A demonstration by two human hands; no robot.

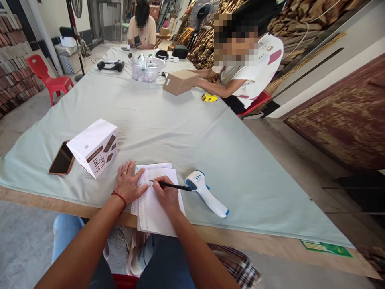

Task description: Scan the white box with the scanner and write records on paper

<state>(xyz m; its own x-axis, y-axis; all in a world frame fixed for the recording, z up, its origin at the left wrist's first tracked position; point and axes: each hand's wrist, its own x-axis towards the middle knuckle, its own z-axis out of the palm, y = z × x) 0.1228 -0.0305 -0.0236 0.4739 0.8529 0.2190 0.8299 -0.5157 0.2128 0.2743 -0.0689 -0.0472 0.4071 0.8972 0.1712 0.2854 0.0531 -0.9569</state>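
Observation:
Sheets of white paper (164,218) lie at the table's near edge, with rows of handwriting down their left side. My left hand (128,184) rests on the paper's left edge, fingers spread, a ring and a red string bracelet on it. In my right hand (167,196) is a black pen (177,186), its tip on the paper near the writing. A white and blue infrared thermometer (207,194) lies just right of the paper. Left of my left hand stands a white box with brown print (95,146), and a smartphone (62,159) lies beside it.
Across the cloth-covered table (144,120), a person in a white top (258,68) holds a cardboard box (180,82) near a yellow tape measure (209,97). A clear plastic basin (147,71) holds bottles. Another person (142,32) sits at the far end. A red chair (49,76) stands left.

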